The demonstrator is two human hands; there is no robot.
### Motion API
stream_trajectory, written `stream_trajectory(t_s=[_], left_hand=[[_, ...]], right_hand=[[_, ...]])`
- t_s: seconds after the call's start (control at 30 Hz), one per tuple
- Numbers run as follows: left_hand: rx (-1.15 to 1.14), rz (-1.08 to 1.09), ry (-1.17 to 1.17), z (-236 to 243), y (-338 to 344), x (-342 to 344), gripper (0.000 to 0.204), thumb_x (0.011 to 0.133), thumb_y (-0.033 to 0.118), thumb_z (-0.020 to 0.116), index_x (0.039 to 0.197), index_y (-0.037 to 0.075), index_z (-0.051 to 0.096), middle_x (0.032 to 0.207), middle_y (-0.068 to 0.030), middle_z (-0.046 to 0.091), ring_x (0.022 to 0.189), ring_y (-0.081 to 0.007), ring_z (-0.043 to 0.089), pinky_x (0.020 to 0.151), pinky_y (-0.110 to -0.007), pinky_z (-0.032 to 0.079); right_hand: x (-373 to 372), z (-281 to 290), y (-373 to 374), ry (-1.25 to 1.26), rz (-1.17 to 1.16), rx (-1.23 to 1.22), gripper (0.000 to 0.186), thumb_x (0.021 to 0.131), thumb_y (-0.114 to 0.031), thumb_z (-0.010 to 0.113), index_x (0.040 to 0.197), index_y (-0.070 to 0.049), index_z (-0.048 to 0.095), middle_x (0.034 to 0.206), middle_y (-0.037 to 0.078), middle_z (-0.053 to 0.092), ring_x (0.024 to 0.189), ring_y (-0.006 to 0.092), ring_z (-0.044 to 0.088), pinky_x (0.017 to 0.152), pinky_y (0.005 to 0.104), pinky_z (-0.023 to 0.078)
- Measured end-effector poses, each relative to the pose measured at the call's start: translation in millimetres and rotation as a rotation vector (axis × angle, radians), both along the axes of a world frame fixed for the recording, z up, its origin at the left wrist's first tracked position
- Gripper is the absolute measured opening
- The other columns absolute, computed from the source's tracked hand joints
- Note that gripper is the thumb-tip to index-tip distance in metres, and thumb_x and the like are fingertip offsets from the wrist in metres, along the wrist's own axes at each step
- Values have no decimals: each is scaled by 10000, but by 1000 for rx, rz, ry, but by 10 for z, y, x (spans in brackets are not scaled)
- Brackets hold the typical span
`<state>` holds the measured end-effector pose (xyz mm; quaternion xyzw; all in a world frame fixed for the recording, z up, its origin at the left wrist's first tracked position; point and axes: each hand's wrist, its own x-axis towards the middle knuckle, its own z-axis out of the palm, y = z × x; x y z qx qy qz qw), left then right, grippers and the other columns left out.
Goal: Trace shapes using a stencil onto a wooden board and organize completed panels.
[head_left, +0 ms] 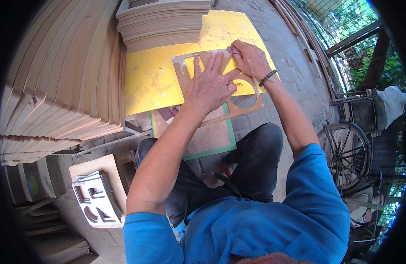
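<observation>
A thin brown board with cut-out shapes (182,75) lies on a yellow sheet (152,83), its near right corner reaching past the sheet's edge. My left hand (208,86) rests flat on the board, fingers spread across its cut-outs. At the board's far right corner, my right hand (252,59) has its fingers closed on a small pinkish crumpled piece (233,51), perhaps cloth or sandpaper. This piece presses against the board's edge. My fingers hide part of the board and of the pinkish piece.
Stacked thin brown boards (163,28) stand on the sheet's far left. Tall stacks of curved-edge panels (71,75) fill the left. A green-edged panel (211,141) lies below the yellow sheet. White cut-out panels (95,198) rest lower left. A bicycle wheel (343,154) stands right.
</observation>
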<state>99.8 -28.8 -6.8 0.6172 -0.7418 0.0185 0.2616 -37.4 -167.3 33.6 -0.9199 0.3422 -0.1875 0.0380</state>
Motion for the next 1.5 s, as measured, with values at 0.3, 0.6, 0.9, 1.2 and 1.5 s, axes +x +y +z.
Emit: stream_trajectory(t_s=[0.3,0.6,0.9,1.2,1.5], left_hand=[[-4,-2,49,53,23,3,429,922,353,493,1294,257,682,1539,-287,378,1490,-389,276,1199,-647,108],[-42,8,44,-7,-2,-19,426,916,353,501,1282,251,692,1521,-294,399,1483,-390,292,1198,-639,127],[-33,11,43,-16,15,-9,424,919,354,496,1278,240,691,1508,-285,415,1480,-380,297,1199,-636,130],[-6,9,25,24,34,15,438,923,360,498,1311,256,673,1524,-277,401,1486,-372,286,1204,-628,115],[0,31,10,1,17,22,465,935,341,458,1355,265,644,1515,-275,408,1489,-360,289,1203,-628,111]], right_hand=[[7,74,32,110,67,-56,158,921,-215,591,934,-66,641,860,173,698,820,396,680,702,503,521],[31,104,-97,145,55,-47,177,900,-227,578,898,-58,632,792,215,677,798,435,665,691,530,510],[128,126,-66,229,-33,-101,193,839,-247,608,860,-65,667,771,229,678,775,441,671,689,528,527],[125,134,-88,315,-57,-48,183,811,-221,585,855,-82,697,778,231,686,775,432,686,688,513,537],[160,195,3,308,-10,46,185,809,-204,575,829,-66,695,794,248,685,792,438,679,703,522,533]])
